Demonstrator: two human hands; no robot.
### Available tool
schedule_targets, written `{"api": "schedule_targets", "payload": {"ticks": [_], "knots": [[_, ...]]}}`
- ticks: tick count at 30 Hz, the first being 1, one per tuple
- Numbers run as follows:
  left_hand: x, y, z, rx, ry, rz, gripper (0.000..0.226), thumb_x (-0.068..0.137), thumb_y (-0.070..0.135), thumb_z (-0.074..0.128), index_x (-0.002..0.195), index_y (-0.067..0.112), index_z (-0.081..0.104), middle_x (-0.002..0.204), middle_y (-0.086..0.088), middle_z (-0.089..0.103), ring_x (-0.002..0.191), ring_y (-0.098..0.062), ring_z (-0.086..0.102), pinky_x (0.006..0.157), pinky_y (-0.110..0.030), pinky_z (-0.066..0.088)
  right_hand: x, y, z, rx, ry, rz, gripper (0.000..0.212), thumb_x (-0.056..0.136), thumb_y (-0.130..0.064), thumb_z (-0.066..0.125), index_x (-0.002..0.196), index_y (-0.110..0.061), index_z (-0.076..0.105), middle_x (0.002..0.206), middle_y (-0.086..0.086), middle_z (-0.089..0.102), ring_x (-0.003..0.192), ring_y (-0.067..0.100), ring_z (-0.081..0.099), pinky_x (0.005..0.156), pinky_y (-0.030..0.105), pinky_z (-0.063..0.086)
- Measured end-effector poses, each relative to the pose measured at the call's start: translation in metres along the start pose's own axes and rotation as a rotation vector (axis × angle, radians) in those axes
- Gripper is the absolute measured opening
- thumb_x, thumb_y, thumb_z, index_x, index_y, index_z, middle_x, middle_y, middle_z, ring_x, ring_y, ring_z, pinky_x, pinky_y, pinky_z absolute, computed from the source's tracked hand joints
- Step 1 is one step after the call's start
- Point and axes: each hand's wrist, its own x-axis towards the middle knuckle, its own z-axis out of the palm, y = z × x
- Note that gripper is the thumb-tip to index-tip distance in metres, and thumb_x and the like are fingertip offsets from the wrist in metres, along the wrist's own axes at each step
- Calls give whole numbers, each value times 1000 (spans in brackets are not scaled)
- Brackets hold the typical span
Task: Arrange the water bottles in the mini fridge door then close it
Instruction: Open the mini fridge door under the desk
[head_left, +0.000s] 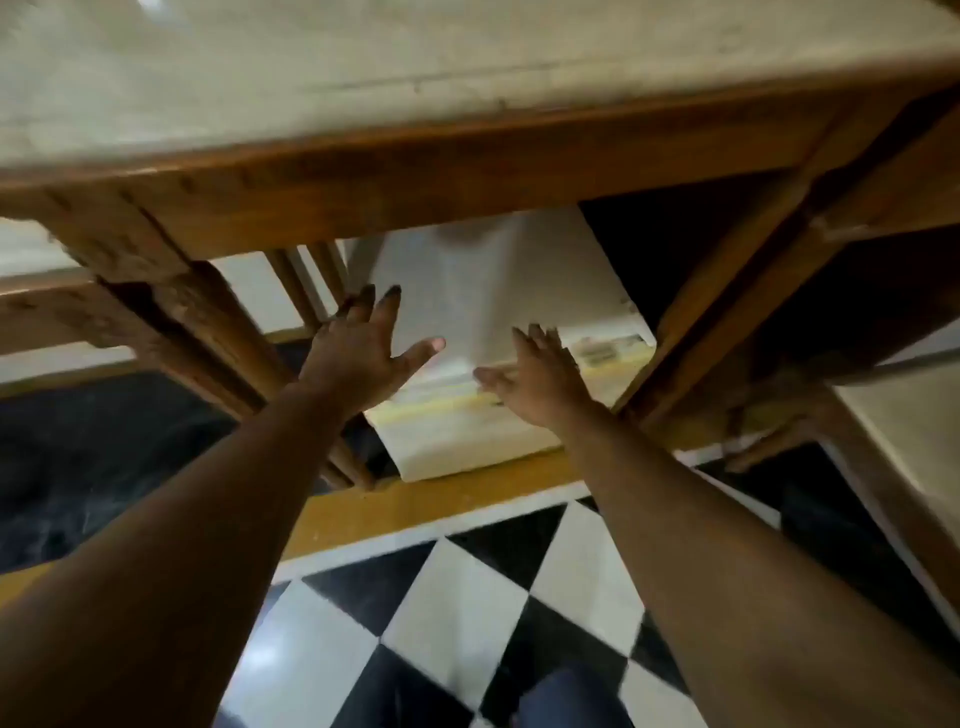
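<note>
A white mini fridge (493, 291) stands under a wooden table, its door facing me and looking shut. My left hand (358, 353) reaches toward the door's left side with fingers spread, holding nothing. My right hand (540, 379) is flat near the lower right of the door, fingers apart, also with nothing in it. Whether either palm touches the door I cannot tell. No water bottles show in this view.
The wooden table's front rail (415, 171) crosses above the fridge, with a leg at left (208, 322) and a slanted leg at right (727, 291). A black-and-white checkered floor (467, 597) lies below, with a yellow strip (415, 509) in front of the fridge.
</note>
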Motion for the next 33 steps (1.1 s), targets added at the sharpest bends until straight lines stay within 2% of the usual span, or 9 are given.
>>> {"api": "schedule_targets", "payload": {"ticks": [3,6,10,14,17,21,25,30,33], "knots": [[57,-33,70,-60,121,-14,99,79,84,26,159,27,8,167,-11,12,152,-34,14,118,-55,23,62,13,58,-20,51,50,121,62,-92,48,155,-27,6,166,8,-2,149,35,-12,117,62,2],[102,-70,133,36,76,-33,102,72,86,14,158,32,6,168,-6,1,153,-32,2,122,-50,11,102,21,100,-132,114,22,142,40,-106,35,154,-31,-3,164,11,-13,145,41,-25,109,73,-10],[161,-100,170,200,155,18,109,61,100,6,155,45,9,168,3,1,154,-29,0,119,-58,8,127,38,125,-123,213,-52,154,20,-109,32,150,-40,-12,162,4,-25,140,32,-38,105,69,-22],[172,-109,170,214,197,58,111,59,102,6,155,45,12,168,1,7,153,-30,5,117,-63,11,120,34,122,-156,167,-75,151,26,-108,34,150,-37,-16,159,6,-31,138,32,-42,108,68,-21],[161,-105,167,231,168,75,109,65,98,6,157,39,12,168,-1,1,153,-31,-1,118,-61,5,112,33,118,-174,127,-63,150,31,-107,35,150,-34,-20,159,7,-33,137,33,-42,110,68,-18],[163,-105,167,208,167,80,110,63,99,5,157,41,8,169,-1,-3,153,-29,-5,119,-58,1,98,41,123,-147,130,-90,149,29,-107,40,144,-42,-28,154,1,-41,132,27,-50,110,62,-23],[160,-106,165,203,145,117,109,65,98,4,157,40,7,168,-1,-2,153,-28,-5,120,-56,0,66,59,130,-209,154,-86,137,37,-109,28,142,-43,-31,154,-2,-42,133,25,-49,110,59,-21],[161,-99,160,322,186,168,85,88,75,11,158,28,15,168,-8,8,153,-32,5,121,-48,7,19,88,134,-303,222,28,136,43,-109,14,148,-32,-27,156,4,-39,133,27,-49,114,61,-16],[174,-51,170,360,159,247,70,97,61,18,157,26,22,167,-10,15,152,-33,12,121,-47,12,-8,108,133,-332,291,106,139,44,-108,11,152,-26,-17,159,5,-33,135,26,-46,114,58,-18]]}}
